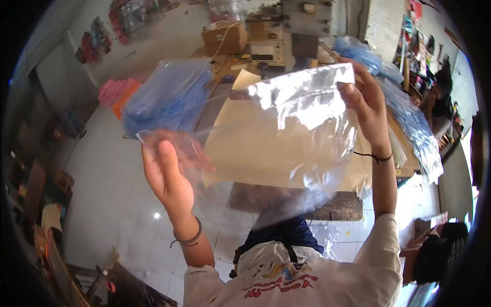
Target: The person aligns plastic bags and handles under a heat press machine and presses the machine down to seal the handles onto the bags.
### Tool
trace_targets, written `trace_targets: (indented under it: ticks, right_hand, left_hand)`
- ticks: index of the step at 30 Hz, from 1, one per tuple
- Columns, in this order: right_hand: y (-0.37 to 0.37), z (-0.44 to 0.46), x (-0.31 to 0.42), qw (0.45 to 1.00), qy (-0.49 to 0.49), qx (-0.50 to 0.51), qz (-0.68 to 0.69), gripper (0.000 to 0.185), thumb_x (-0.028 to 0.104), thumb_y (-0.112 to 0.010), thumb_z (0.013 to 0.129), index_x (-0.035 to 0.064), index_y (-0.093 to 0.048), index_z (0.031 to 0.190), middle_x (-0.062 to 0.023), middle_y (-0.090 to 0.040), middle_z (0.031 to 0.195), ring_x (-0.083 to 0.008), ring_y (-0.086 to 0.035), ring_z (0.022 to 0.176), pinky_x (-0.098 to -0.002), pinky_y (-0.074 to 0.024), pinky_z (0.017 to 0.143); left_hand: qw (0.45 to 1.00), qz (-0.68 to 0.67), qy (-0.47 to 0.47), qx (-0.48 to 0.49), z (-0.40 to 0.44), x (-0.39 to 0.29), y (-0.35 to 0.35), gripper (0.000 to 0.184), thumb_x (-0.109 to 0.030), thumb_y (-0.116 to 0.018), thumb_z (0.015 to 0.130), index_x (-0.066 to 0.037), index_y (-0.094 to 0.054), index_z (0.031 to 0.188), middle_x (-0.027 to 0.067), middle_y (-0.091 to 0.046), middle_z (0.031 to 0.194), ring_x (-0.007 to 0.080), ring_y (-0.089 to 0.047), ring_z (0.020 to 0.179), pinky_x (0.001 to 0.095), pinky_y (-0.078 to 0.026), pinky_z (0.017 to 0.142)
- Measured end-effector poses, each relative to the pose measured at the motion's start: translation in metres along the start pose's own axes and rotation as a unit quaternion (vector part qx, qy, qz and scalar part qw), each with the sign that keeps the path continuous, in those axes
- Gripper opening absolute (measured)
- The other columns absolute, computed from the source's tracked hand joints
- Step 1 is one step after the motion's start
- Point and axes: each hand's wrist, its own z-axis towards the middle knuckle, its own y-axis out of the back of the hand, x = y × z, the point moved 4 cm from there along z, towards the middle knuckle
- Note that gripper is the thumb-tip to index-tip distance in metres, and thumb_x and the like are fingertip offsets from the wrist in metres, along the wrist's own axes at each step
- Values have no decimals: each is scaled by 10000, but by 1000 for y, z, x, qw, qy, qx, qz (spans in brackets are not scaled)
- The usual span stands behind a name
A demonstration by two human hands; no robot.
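Note:
A clear plastic sheet (291,115), perhaps a bag, is stretched between my two hands above the work table. My left hand (171,171) grips its left corner, thumb in front and fingers showing through the film behind. At the upper right corner, my right hand (365,100) pinches the plastic between thumb and fingers. Bright glare covers the sheet's upper right part. Beneath it, seen through the film, lies a sheet of tan paper (240,148) on the table.
A stack of bluish plastic (166,97) lies at the table's left, beside pink and orange bundles (118,92). More plastic film (409,123) runs along the right side. A cardboard box (224,38) and a machine (307,30) stand at the back. Another person (440,107) sits at far right.

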Motion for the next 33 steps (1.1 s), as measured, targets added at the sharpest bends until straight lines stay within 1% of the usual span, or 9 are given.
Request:
trace_targets:
  ticks: [2, 6, 9, 12, 20, 21, 24, 27, 33]
  right_hand:
    - [-2, -3, -11, 999, -6, 39, 7, 685, 302, -714, 955, -36, -408, 1465, -122, -710, 1118, -117, -644, 932, -246, -519, 773]
    - [-10, -48, -62, 976, -165, 109, 87, 710, 202, -721, 946, -59, -350, 1492, -152, -644, 1290, -187, -646, 1110, -333, -552, 954]
    - [-25, -92, -92, 982, -173, 31, 69, 703, 109, -724, 929, -29, -348, 1506, -169, -577, 1371, -187, -608, 1149, -347, -564, 930]
    - [-26, -115, -125, 982, -164, -40, 82, 692, 72, -681, 951, -4, -310, 1530, -188, -580, 1365, -207, -614, 1148, -355, -555, 955]
    - [-9, -127, -181, 967, -229, -34, 103, 574, 60, -535, 1028, 24, -278, 1540, -241, -595, 1333, -291, -613, 1221, -412, -557, 989]
    - [-8, -127, -190, 972, -211, -49, 91, 545, 108, -526, 1043, 39, -305, 1537, -160, -674, 1158, -192, -665, 1047, -307, -575, 842]
    - [2, -121, -197, 934, -337, 5, -115, 539, 164, -527, 1051, 59, -322, 1539, -51, -665, 933, -87, -596, 814, -227, -495, 684]
    - [1, -119, -204, 940, -309, -61, -131, 479, 211, -519, 1057, 68, -393, 1496, 14, -608, 819, -53, -466, 666, -210, -401, 588]
    - [-3, -124, -205, 947, -223, -216, -80, 467, 224, -678, 979, -6, -504, 1347, -29, -641, 881, -64, -555, 709, -226, -450, 595]
  left_hand:
    - [994, -18, 103, -28, 0, 20, -7, 302, -296, -463, 1079, -1, -468, 1141, 154, -656, 905, 211, -675, 670, 331, -602, 601]
    - [987, -38, 151, 27, -28, 114, 4, 267, -270, -469, 1079, -21, -481, 1174, 157, -673, 1006, 236, -705, 807, 370, -625, 674]
    - [973, -44, 225, 26, -60, 150, 4, 228, -173, -565, 1037, -25, -485, 1190, 146, -669, 1040, 227, -702, 897, 361, -620, 722]
    - [940, -79, 298, 145, -78, 154, -7, 317, -72, -669, 962, -10, -483, 1212, 145, -661, 1061, 208, -693, 939, 357, -611, 756]
    - [924, -5, 350, 154, -62, 189, -24, 291, -75, -784, 865, 51, -604, 1055, 115, -704, 927, 201, -710, 753, 325, -601, 673]
    - [934, -11, 321, 157, -58, 196, -26, 242, -112, -804, 854, 36, -642, 956, 81, -701, 883, 148, -683, 711, 289, -568, 615]
    - [951, 63, 260, 155, -44, 217, -32, 241, -163, -817, 855, -1, -640, 876, 22, -661, 802, 81, -585, 620, 245, -478, 555]
    - [969, 104, 183, 130, -37, 225, -41, 281, -217, -806, 876, -22, -610, 827, -20, -605, 755, 60, -496, 616, 236, -407, 563]
    - [967, 138, 192, 100, -43, 236, -38, 292, -242, -728, 951, -14, -591, 831, -28, -590, 761, 79, -521, 730, 251, -439, 679]
